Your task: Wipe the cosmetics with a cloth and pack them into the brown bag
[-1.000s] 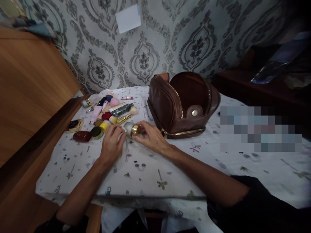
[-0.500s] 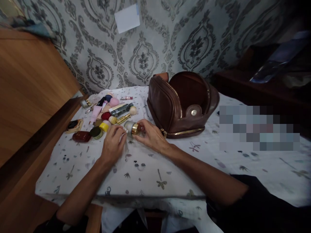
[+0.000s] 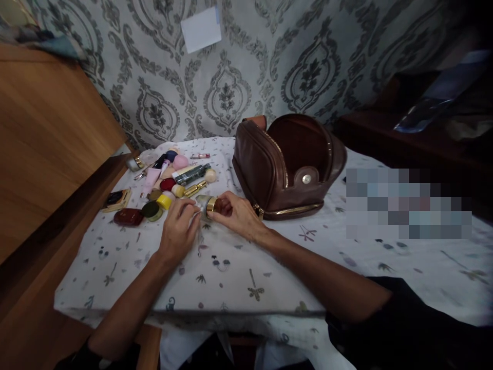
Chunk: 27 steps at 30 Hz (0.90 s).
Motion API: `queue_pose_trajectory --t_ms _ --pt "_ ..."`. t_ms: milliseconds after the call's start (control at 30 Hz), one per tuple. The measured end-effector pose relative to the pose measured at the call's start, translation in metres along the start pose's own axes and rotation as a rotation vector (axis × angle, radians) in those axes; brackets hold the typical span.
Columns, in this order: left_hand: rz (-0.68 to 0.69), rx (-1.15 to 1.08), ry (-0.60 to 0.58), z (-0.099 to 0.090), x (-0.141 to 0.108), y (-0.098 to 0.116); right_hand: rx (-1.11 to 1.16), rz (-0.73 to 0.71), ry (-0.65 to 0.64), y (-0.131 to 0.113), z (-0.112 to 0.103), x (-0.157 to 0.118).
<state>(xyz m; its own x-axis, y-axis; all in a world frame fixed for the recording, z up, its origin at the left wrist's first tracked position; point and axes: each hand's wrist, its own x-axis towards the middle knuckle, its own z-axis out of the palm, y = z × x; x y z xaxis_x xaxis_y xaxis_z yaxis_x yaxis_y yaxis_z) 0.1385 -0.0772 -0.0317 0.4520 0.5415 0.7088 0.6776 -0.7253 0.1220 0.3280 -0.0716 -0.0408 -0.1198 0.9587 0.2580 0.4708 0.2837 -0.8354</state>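
Observation:
A small clear cosmetic jar (image 3: 204,201) with a gold lid (image 3: 212,207) lies on its side between my two hands. My right hand (image 3: 239,216) is closed with thumb and fingers around the lid end. At the other end, the curled fingers of my left hand (image 3: 180,223) grip the clear bottom of the jar; part of it is hidden there. Just beyond are a gold tube (image 3: 195,189), a yellow-lidded jar (image 3: 165,201) and a dark green round pot (image 3: 152,210). Right of my hands stands a brown leather bag (image 3: 256,164) with its top unzipped and gaping.
Several more cosmetics are heaped at the table's back left, among them a pink tube (image 3: 151,181) and a pink sponge (image 3: 180,163). A dark red case (image 3: 128,217) and a compact (image 3: 116,199) lie nearer the wooden panel (image 3: 57,113). A patterned cloth (image 3: 231,277) covers the table.
The jar has turned slightly between my hands, and my right fingers have shifted around its lid. My left hand is almost where it was; the bag and other cosmetics stay put.

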Motion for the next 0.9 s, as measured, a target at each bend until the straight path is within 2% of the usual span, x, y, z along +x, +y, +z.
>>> queue_pose_trajectory --t_ms 67,167,333,467,667,800,900 --pt "-0.005 0.019 0.018 0.0 0.0 -0.001 -0.014 0.01 -0.012 -0.001 -0.001 0.0" --pt "0.056 0.041 0.0 0.0 -0.001 0.001 0.0 0.008 -0.021 -0.001 -0.003 0.001" --pt "0.148 0.058 -0.06 0.001 -0.002 0.007 0.146 0.046 0.005 0.008 0.0 0.003" --pt "0.237 0.098 -0.034 0.001 -0.003 0.006 0.439 0.132 -0.036 0.013 0.007 0.006" --pt "0.386 0.141 0.029 0.001 -0.005 0.009 1.01 0.335 -0.09 0.004 0.01 0.007" --pt "0.348 0.137 0.167 -0.002 -0.004 0.016 1.219 0.466 -0.245 -0.003 0.007 0.005" --pt "0.272 0.105 0.22 -0.004 -0.005 0.019 1.321 0.529 -0.333 -0.006 0.004 0.003"
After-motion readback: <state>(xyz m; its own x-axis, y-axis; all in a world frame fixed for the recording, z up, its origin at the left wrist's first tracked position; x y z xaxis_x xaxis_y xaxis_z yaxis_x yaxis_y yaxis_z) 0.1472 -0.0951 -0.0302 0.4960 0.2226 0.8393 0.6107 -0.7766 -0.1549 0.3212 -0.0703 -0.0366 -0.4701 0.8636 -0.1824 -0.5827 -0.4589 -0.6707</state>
